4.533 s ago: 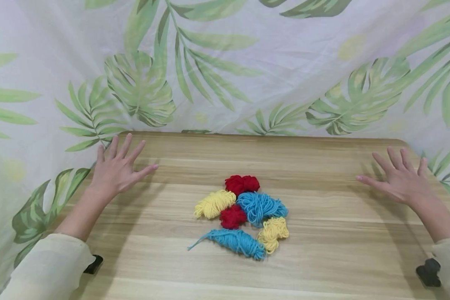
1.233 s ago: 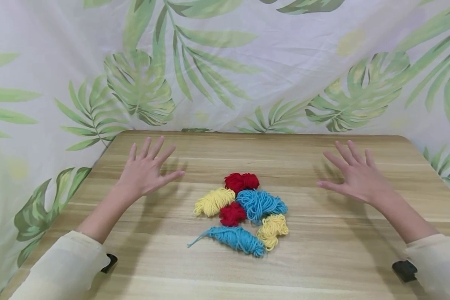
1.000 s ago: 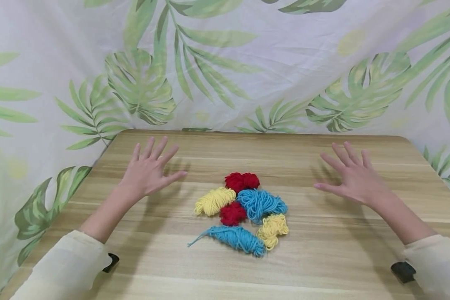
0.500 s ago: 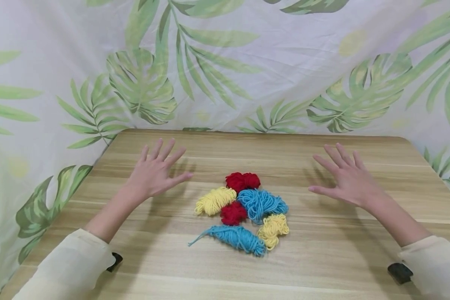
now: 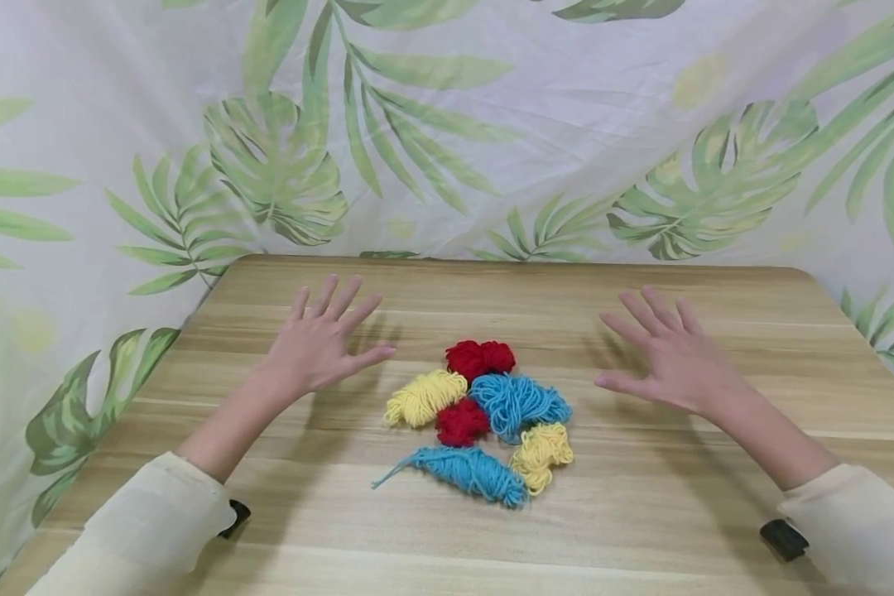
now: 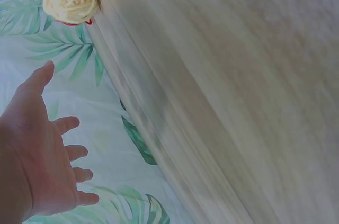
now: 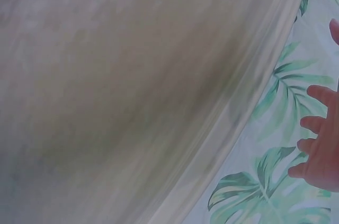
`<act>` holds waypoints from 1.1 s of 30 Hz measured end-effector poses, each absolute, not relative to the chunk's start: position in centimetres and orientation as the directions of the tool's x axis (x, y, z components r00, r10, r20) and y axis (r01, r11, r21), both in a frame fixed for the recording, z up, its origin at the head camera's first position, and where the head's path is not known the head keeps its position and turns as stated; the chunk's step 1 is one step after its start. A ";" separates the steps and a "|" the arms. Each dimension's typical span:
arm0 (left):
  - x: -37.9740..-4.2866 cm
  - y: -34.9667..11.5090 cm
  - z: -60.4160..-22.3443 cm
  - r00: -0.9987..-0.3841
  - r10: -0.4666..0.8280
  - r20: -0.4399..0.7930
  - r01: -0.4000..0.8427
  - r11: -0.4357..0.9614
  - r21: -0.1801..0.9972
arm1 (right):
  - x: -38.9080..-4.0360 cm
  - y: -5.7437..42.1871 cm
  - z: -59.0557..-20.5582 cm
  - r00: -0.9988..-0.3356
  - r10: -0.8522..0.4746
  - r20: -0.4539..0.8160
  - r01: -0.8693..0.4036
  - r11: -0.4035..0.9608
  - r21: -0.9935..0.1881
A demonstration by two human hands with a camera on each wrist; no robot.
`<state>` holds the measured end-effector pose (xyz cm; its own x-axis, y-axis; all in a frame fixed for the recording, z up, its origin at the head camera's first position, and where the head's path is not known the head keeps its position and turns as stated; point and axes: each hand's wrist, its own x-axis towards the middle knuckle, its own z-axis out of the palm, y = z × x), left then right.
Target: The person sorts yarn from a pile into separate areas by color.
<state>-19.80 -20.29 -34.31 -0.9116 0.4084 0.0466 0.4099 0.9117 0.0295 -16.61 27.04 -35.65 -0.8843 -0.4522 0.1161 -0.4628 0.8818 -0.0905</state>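
Note:
Several small yarn bundles lie in a loose cluster mid-table. At the back is a red yarn bundle (image 5: 480,358), with a blue yarn bundle (image 5: 518,404) in front of it. A yellow yarn bundle (image 5: 425,398) lies at the left, beside a smaller red one. Nearer me are a blue yarn bundle with a loose tail (image 5: 468,473) and a bow-shaped yellow yarn bundle (image 5: 541,457). Left of the cluster, my left hand (image 5: 316,348) hovers with fingers spread, holding nothing. My right hand (image 5: 674,364) hovers likewise on the right, apart from the yarn.
The wooden table (image 5: 641,513) has rounded back corners. Behind it hangs a white cloth (image 5: 447,149) printed with green leaves. A black device (image 5: 784,540) shows under the right cuff, and another black piece (image 5: 234,519) under the left cuff.
Both hands have moved inward from the table's sides toward the yarn, fingers still spread. The yarn bundles stay where they were.

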 end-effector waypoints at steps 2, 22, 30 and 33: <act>-19.7 -20.1 -34.3 -0.910 0.413 0.049 0.414 0.910 0.027 | -16.6 26.8 -35.7 -0.883 -0.457 0.109 -0.466 0.882 -0.076; -19.5 -18.5 -34.5 -0.891 0.454 0.003 0.453 0.888 0.082 | -16.4 25.0 -35.5 -0.849 -0.512 0.133 -0.525 0.844 -0.109; -19.3 -17.9 -34.5 -0.876 0.482 0.010 0.481 0.871 0.106 | -16.3 24.7 -35.6 -0.845 -0.516 0.142 -0.535 0.814 -0.224; -19.2 -17.8 -34.5 -0.871 0.490 0.011 0.488 0.864 0.122 | -16.3 24.6 -35.6 -0.849 -0.515 0.118 -0.525 0.800 -0.289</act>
